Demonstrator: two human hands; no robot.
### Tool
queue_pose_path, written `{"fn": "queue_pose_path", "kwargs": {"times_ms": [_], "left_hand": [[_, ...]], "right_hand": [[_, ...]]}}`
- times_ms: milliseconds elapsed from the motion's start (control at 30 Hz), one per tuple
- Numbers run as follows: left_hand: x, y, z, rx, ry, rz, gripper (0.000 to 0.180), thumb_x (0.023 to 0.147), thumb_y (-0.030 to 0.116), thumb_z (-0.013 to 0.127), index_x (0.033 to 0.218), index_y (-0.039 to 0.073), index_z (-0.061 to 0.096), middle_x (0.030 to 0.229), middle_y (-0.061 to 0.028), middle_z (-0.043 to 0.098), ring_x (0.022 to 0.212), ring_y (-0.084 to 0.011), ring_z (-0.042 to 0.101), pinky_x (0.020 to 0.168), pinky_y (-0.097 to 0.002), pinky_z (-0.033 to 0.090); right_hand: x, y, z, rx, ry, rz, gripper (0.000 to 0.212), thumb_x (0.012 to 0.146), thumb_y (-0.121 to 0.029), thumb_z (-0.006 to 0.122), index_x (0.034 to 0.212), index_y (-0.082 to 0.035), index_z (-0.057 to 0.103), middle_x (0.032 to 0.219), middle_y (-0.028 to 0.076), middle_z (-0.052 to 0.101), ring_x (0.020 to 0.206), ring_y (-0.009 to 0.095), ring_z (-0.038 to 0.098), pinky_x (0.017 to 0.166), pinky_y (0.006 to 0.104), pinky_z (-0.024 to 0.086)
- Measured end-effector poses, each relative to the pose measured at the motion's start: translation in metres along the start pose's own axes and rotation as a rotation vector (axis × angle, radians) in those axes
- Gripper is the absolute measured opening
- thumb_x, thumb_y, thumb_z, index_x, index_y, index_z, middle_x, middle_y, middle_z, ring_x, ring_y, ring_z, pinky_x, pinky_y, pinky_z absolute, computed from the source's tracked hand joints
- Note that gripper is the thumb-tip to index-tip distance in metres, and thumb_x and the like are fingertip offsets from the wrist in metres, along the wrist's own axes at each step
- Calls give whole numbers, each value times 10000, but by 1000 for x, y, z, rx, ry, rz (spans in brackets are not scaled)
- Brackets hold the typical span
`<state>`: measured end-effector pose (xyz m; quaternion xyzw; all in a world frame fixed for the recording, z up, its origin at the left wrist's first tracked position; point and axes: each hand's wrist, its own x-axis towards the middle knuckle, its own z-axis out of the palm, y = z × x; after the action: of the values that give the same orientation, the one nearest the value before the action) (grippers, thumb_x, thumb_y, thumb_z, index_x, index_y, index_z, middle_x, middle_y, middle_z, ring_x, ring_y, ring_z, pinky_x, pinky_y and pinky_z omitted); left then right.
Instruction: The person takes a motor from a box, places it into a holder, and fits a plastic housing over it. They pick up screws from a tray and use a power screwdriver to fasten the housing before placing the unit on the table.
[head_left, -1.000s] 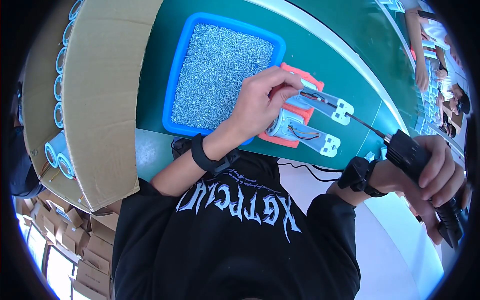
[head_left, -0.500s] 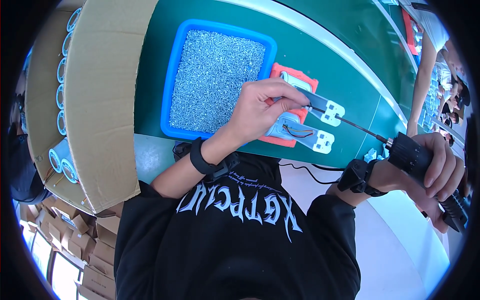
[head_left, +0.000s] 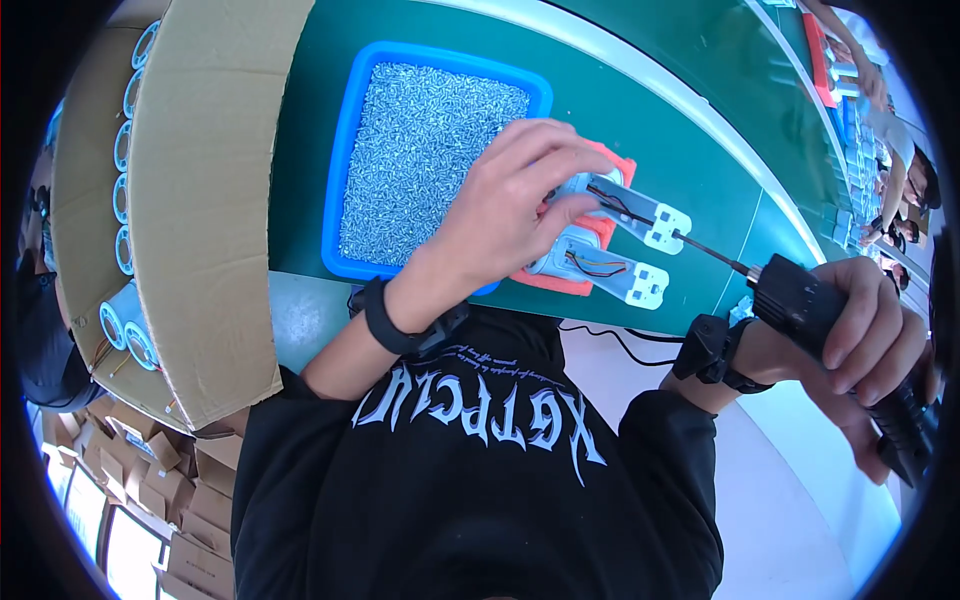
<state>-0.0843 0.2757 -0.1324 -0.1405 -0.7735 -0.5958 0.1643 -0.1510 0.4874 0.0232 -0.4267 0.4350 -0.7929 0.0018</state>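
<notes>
My left hand (head_left: 515, 195) is closed around the far one of two light grey-blue plastic housings (head_left: 632, 208), thumb on the near side and fingers over its back end. Dark wires show inside this housing. In my right hand (head_left: 872, 335) is a black electric screwdriver (head_left: 800, 300); its long thin bit (head_left: 712, 255) reaches the white end plate of the far housing. Whether the bit goes on inside is hard to tell. The near housing (head_left: 597, 265), with coloured wires in its hollow, lies beside it. Both rest in an orange-red foam holder (head_left: 553, 281).
A blue tray (head_left: 333, 215) of small metal screws stands left of the holder on the green table mat (head_left: 690, 130). At far left, a cardboard box (head_left: 210, 200) holds white-blue round parts (head_left: 125, 312). A co-worker's arm (head_left: 850, 45) shows at upper right.
My left hand has slid back from the wires near the bit to the rear of the far housing. The screwdriver has shifted a little left, closer to the housing.
</notes>
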Motion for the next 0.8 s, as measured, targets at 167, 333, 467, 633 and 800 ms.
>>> {"fn": "queue_pose_path", "kwargs": {"times_ms": [167,333,467,633,800], "left_hand": [[-8,-4,11,82,-155,-103,473,662,88,763,1105,118,600,1164,-64,569,1122,-299,509,943,-413,410],[-9,-6,17,159,-143,-89,480,653,76,762,1101,126,599,1135,-50,579,1100,-281,521,927,-402,407],[-8,-7,21,157,-133,-105,460,647,72,763,1077,124,608,1120,-50,582,1082,-276,529,926,-397,393],[-9,-6,25,161,-103,-101,436,649,44,738,1057,111,599,1099,-35,574,1052,-270,532,880,-408,399],[-9,-5,27,120,-95,-150,444,608,-2,750,1023,102,629,1047,-47,588,998,-266,547,845,-390,420]], "right_hand": [[-2,10,9,-45,-61,42,691,611,-665,738,996,-110,595,664,-3,608,500,97,604,512,201,526],[2,11,7,-69,-160,29,718,619,-667,734,1041,-109,573,689,10,610,509,104,607,510,209,534],[1,14,10,-64,-180,27,701,635,-645,739,1047,-103,569,690,18,609,509,111,610,509,213,539],[1,16,13,-57,-212,23,649,674,-584,749,1055,-94,559,692,27,614,511,118,616,504,214,541],[1,18,17,-29,-242,49,594,708,-522,755,1056,-86,552,695,42,625,511,129,623,486,217,538]]}}
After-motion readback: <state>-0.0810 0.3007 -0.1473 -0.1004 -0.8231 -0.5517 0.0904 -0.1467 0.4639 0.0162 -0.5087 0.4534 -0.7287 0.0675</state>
